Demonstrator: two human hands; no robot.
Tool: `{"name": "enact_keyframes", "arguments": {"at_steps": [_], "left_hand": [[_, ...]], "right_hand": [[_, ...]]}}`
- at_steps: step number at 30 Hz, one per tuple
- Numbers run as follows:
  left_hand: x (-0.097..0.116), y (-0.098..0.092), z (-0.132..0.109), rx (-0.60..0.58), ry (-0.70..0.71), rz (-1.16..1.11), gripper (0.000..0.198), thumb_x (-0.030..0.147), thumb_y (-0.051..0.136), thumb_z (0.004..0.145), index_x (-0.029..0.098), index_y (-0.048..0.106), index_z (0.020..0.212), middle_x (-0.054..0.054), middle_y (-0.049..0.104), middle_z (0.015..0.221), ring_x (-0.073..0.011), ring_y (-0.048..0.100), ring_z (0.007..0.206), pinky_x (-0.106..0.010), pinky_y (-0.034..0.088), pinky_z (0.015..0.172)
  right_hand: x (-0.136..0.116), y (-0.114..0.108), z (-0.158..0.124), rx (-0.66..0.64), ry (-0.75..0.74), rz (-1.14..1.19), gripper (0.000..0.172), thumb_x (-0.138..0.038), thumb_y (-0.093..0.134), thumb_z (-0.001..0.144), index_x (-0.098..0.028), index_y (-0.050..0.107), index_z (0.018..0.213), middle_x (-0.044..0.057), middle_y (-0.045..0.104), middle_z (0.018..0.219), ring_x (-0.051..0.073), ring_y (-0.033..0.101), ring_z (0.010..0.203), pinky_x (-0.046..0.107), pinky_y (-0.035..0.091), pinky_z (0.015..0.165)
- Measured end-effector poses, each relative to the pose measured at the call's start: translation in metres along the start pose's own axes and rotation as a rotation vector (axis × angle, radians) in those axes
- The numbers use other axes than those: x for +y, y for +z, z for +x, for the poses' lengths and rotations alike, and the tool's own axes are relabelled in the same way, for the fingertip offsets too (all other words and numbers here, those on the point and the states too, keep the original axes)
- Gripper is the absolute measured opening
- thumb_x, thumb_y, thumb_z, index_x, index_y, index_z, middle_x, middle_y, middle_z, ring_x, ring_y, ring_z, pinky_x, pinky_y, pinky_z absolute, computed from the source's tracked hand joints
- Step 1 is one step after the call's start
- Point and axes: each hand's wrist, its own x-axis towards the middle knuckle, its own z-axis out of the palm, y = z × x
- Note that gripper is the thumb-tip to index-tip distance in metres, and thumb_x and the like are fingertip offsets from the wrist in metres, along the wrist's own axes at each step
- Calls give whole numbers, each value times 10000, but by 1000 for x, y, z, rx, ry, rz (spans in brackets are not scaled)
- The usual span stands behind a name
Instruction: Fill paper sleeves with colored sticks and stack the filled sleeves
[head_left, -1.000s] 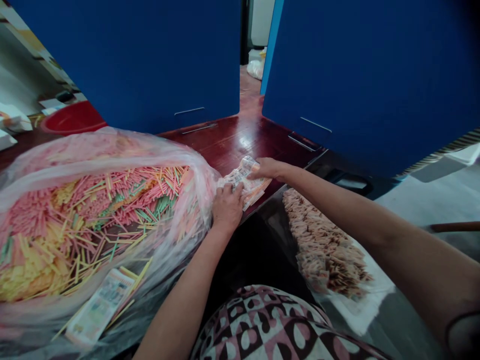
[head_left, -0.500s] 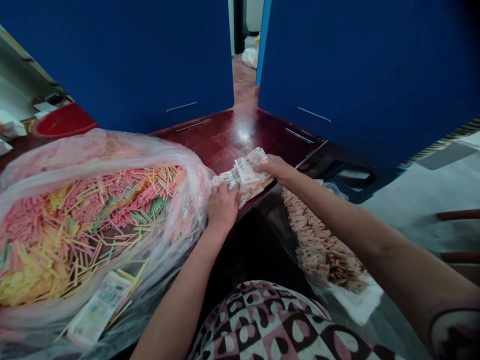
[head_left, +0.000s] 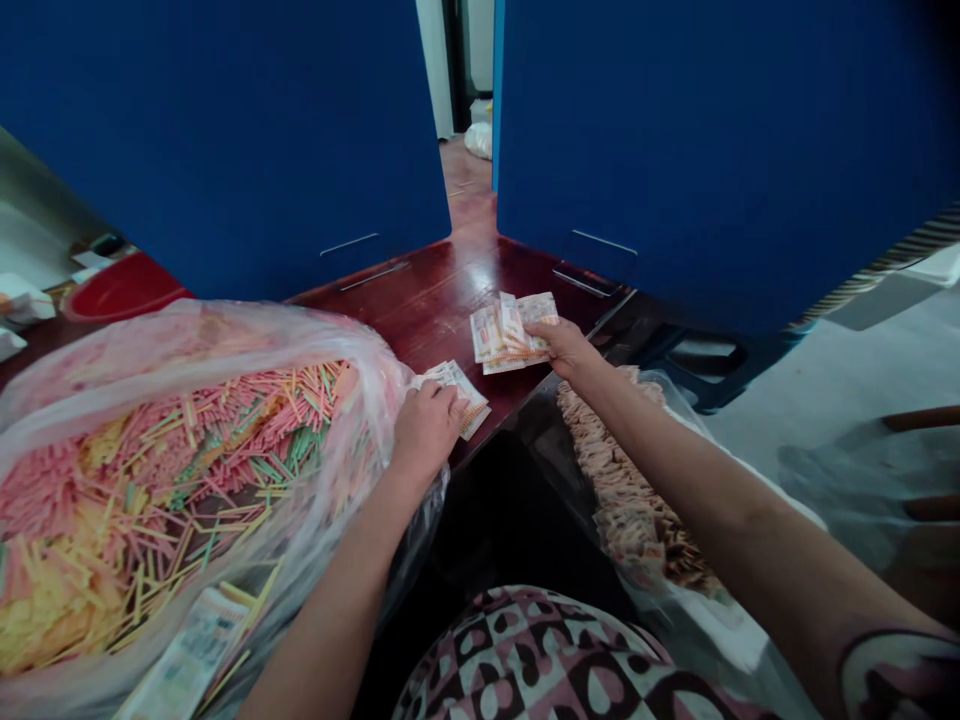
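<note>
Left hand: your left hand (head_left: pixel 427 430) sits palm down, fingers close together, over a small stack of printed paper packets (head_left: pixel 466 405). It seems to be pinning them to the table, but you cannot tell whether it is gripping them.

Right hand: your right hand (head_left: pixel 568 347) reaches forward, narrow, with its fingers at the near edge of a fanned stack of printed packets (head_left: pixel 501 332). The fingers touch the stack; any grip is hard to tell.

Packets: the two stacks lie apart on a polished dark red wooden table (head_left: pixel 442 320), probably so that each hand can work its own pile.

Bag: a clear plastic bag (head_left: pixel 225 335) of pink, yellow and green sticks (head_left: pixel 187 470) slumps open at your left, its mouth seemingly turned toward you for easy reach. A packet (head_left: pixel 187 655) lies on it near your left forearm.

Heap: a long heap of packets (head_left: pixel 626 480) lies on a white sheet (head_left: pixel 720 620) at your right, likely within easy reach.

Rest: two blue partition panels (head_left: pixel 225 130) (head_left: pixel 712 150) stand beyond the table; a red basin (head_left: pixel 124 290) sits at far left.
</note>
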Motion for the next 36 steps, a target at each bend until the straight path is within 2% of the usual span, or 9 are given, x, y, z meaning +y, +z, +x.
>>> {"name": "enact_keyframes", "arguments": {"at_steps": [3, 6, 9, 12, 16, 18, 23, 31, 36], "left_hand": [[-6, -3, 12, 111, -72, -270, 346, 381, 608, 978, 149, 740, 1198, -181, 713, 1194, -344, 634, 1185, -511, 470, 1094], [0, -7, 28, 212, -245, -827, 591, 536, 711, 905, 189, 638, 1378, -177, 652, 1410, -334, 611, 1309, -488, 473, 1124], [15, -11, 44, 12, -301, -1440, 748, 706, 742, 813, 201, 647, 1355, -166, 673, 1422, -347, 613, 1356, -470, 507, 1115], [30, -13, 56, -216, -249, -1722, 739, 720, 808, 729, 185, 712, 1228, -160, 763, 1270, -364, 680, 1275, -484, 546, 1083], [40, -12, 65, -168, -231, -1726, 646, 467, 951, 632, 173, 728, 1162, -113, 816, 1105, -318, 754, 1131, -465, 563, 1057], [41, -10, 68, -101, -263, -1699, 579, 337, 959, 570, 161, 748, 1080, -91, 828, 1012, -305, 779, 1041, -459, 574, 1030], [35, -7, 74, -4, -322, -1710, 473, 243, 911, 519, 138, 771, 959, -92, 827, 898, -339, 783, 1012, -486, 590, 1002], [24, 1, 73, -6, -322, -1746, 481, 245, 868, 594, 142, 759, 1050, -111, 825, 1036, -330, 772, 1074, -479, 596, 1007], [19, 2, 76, 10, -338, -1693, 470, 236, 884, 571, 149, 769, 1019, -96, 829, 999, -314, 786, 1007, -445, 607, 962]], "right_hand": [[-6, 0, -2, -14, 6, 100, 230, -76, 733, 650, -164, 717, 863, 23, 801, 794, 214, 757, 760, 410, 639, 876], [-10, 8, -12, -110, 11, 128, 259, -127, 765, 634, -168, 724, 887, 46, 815, 858, 236, 764, 809, 414, 645, 861], [-10, 19, -28, -215, -42, 88, 362, -222, 833, 593, -185, 727, 938, 61, 821, 942, 263, 765, 883, 427, 635, 873], [-8, 30, -40, -202, -167, -41, 497, -325, 895, 569, -201, 702, 1010, 56, 808, 1007, 268, 749, 943, 451, 608, 917], [-8, 38, -47, -78, -332, -250, 535, -414, 903, 602, -222, 677, 1047, 47, 788, 1054, 272, 713, 1034, 477, 568, 985], [-11, 38, -47, -118, -333, -244, 556, -440, 908, 612, -225, 675, 1069, 49, 785, 1079, 267, 710, 1040, 468, 565, 991], [-23, 32, -44, -374, -82, -22, 585, -451, 939, 600, -202, 718, 1081, 66, 803, 1072, 234, 745, 914, 394, 599, 893], [-13, 26, -28, -374, 120, 169, 417, -296, 926, 595, -167, 764, 958, 79, 827, 943, 206, 761, 795, 318, 615, 800], [-14, 29, -31, -423, 129, 182, 485, -327, 949, 576, -170, 776, 1001, 60, 825, 961, 191, 752, 805, 304, 609, 796]]}}
